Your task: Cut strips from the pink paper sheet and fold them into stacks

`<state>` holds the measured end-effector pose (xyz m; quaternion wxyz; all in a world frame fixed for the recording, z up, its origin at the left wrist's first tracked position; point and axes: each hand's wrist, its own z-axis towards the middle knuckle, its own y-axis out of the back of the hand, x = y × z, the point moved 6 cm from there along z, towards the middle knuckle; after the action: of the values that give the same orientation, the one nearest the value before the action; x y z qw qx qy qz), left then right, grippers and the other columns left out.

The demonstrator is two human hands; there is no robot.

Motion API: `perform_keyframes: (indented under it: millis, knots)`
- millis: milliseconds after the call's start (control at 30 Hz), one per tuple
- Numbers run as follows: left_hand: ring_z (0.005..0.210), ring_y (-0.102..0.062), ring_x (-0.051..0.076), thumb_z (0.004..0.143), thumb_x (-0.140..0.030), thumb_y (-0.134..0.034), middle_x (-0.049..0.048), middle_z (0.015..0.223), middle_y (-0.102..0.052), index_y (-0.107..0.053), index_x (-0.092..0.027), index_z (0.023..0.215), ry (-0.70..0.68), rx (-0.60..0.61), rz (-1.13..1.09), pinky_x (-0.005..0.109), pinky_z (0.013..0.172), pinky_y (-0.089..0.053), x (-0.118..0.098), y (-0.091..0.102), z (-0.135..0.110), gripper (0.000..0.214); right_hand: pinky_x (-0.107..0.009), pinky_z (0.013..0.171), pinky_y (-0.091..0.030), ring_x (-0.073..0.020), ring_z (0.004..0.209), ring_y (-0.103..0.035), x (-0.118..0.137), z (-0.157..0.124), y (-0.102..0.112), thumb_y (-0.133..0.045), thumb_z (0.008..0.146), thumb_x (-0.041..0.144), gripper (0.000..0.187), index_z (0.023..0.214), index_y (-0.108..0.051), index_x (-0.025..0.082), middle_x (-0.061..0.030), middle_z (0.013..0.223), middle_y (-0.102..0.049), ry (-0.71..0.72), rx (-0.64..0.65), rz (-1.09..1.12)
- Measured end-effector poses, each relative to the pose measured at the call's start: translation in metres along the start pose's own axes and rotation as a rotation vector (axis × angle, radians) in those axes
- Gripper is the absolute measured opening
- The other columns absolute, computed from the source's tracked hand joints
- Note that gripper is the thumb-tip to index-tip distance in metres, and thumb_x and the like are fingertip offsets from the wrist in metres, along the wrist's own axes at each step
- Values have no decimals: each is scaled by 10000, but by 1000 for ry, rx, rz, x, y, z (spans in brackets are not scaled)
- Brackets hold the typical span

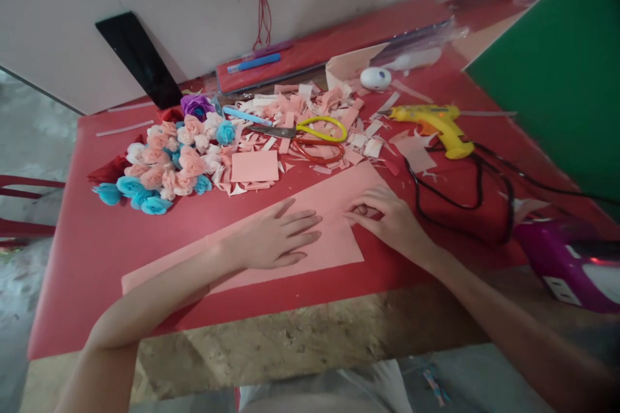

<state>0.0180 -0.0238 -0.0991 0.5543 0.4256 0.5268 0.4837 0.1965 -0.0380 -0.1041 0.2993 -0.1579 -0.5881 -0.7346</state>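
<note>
The left hand (pixel 272 239) is lying flat, fingers spread, maybe pinning the pink paper (pixel 339 250) down on the table (pixel 92 251). The right hand (pixel 387 216) is resting at its edge, grip nearly closed; I can't tell if it is pinching any.

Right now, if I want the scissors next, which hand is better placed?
Probably the right hand: it looks closer to the handle end of the scissors, though curled at the pink paper. The left hand lies spread flat on that paper, apparently bracing it.
</note>
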Motion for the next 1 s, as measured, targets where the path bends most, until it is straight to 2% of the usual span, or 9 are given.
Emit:
perform_keyframes:
  millis: [100,167,267,400,533,733,933,1000]
  knots:
    - [1259,-453,203,964,-373,-304,79,1268,-575,-593,-169,1108,23,-47,-21,444,1145,-216,-5,6,17,383,-324,610,-413,-163,621,-518,1,-1,-1,-542,848,334,217,673,-562,207,-13,600,-571,-6,5,11]
    - [1257,-456,189,966,-369,-294,84,1291,-559,-556,-149,1172,10,-66,-27,411,1152,-223,-10,5,29,399,-327,616,-412,-166,630,-519,1,-2,-1,-540,849,337,216,678,-565,207,-17,611,-575,-7,7,23]
    - [1290,-420,201,963,-358,-291,152,1350,-493,-450,-70,1274,60,-71,-36,416,1131,-266,-9,-5,39,453,-328,630,-411,-172,653,-525,-2,-2,-1,-550,842,341,200,694,-575,209,-20,624,-581,-8,11,40]
    - [1294,-416,207,959,-353,-290,180,1371,-462,-471,-61,1216,106,-70,-66,417,1086,-330,0,-15,37,429,-343,680,-414,-180,707,-542,-11,-5,-3,-580,819,380,170,785,-601,215,-27,711,-616,43,102,85]
    - [1282,-431,211,957,-351,-305,172,1362,-475,-506,-74,1156,84,-111,-47,411,1072,-339,1,-14,34,396,-368,730,-414,-202,792,-552,-16,-10,-6,-641,758,437,282,919,-595,210,-45,832,-634,112,241,106]
    - [1299,-404,213,969,-366,-242,159,1381,-457,-466,-61,1247,77,-73,21,411,1082,-304,-1,-16,35,470,-353,708,-402,-195,770,-523,-14,-9,-5,-612,798,351,164,819,-544,203,-40,784,-601,66,153,41]
    - [1331,-351,202,966,-440,-187,131,1437,-387,-382,-73,1343,76,8,45,395,1092,-266,-1,-19,35,561,-388,750,-413,-228,829,-518,-11,-15,-4,-751,610,455,421,846,-507,205,-51,855,-571,131,314,38]
    - [1337,-338,208,954,-490,-178,135,1442,-378,-370,-67,1351,76,12,40,397,1097,-250,-1,-19,35,612,-395,754,-414,-232,837,-514,-11,-16,-3,-729,636,447,399,849,-497,202,-59,866,-563,115,319,29]
